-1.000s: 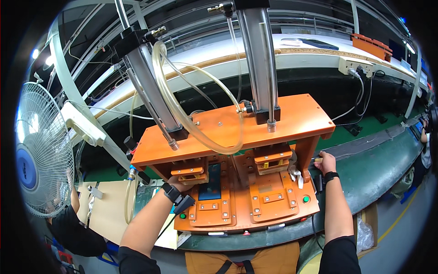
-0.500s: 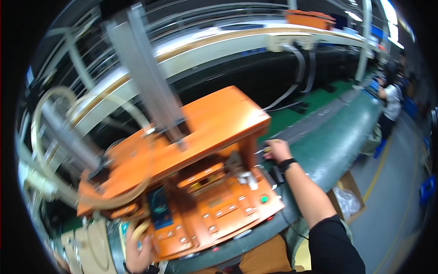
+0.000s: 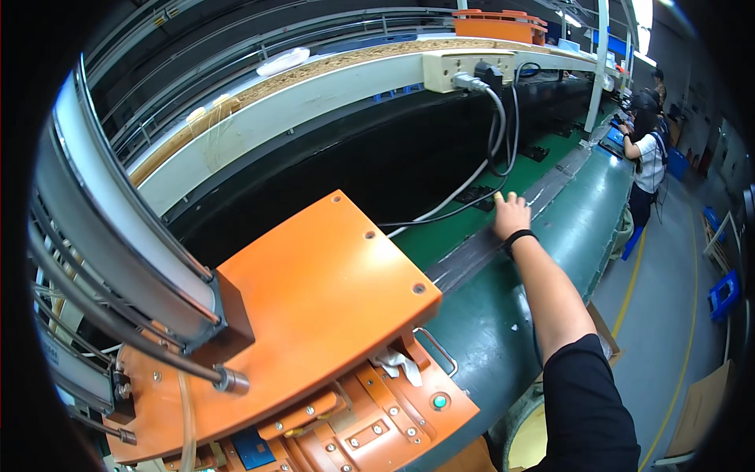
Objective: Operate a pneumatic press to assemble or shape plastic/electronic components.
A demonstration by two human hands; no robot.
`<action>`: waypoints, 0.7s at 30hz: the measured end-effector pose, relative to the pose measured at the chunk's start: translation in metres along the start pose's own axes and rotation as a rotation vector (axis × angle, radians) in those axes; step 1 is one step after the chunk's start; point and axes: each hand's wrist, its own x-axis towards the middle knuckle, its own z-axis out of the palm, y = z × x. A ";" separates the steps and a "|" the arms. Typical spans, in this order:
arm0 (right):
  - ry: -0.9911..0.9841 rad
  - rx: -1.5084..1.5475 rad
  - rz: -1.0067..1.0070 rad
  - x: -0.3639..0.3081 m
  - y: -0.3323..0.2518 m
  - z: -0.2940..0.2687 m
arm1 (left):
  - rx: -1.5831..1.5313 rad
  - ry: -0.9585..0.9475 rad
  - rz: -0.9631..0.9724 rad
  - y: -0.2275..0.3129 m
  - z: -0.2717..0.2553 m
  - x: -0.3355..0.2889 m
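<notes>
My right hand (image 3: 513, 216) reaches out over the dark taped strip (image 3: 472, 256) along the far edge of the green worktop (image 3: 491, 318). Its fingers are stretched forward with nothing visible in them, and the fingertips look yellowish. Just beyond, a flat black part (image 3: 476, 197) lies on the green belt (image 3: 432, 244), apart from the fingers. Closer in stands an orange press fixture (image 3: 330, 267) with a large pneumatic cylinder (image 3: 134, 197) on top. A green button (image 3: 440, 402) and a metal handle (image 3: 437, 351) are at its right side. My left hand is out of the picture.
More black parts (image 3: 535, 153) lie farther along the belt. Grey and black cables (image 3: 499, 130) hang from a power strip (image 3: 464, 71) on the rail. White cloth (image 3: 399, 364) sits inside the fixture. People (image 3: 651, 161) are at the far right; cardboard (image 3: 700, 409) stands at lower right.
My right hand has moved from beside the fixture forward to the belt's edge. The view has shifted, bringing the cylinder closer at left; my left hand has left the picture.
</notes>
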 end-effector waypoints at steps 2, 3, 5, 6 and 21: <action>0.043 -0.145 -0.052 0.011 0.007 0.012 | -0.018 0.066 -0.017 -0.010 -0.004 -0.004; 0.021 -0.205 -0.092 0.014 0.008 0.018 | -0.024 0.101 -0.023 -0.013 -0.007 -0.005; -0.041 -0.185 -0.185 0.024 0.006 0.027 | 0.049 0.073 -0.014 -0.016 -0.012 -0.008; 0.076 -0.183 -0.229 0.024 0.003 0.032 | 0.084 0.055 -0.013 -0.017 -0.014 -0.009; 0.145 1.363 -0.046 -0.087 0.038 -0.098 | -0.201 -0.025 -0.286 -0.012 -0.010 -0.006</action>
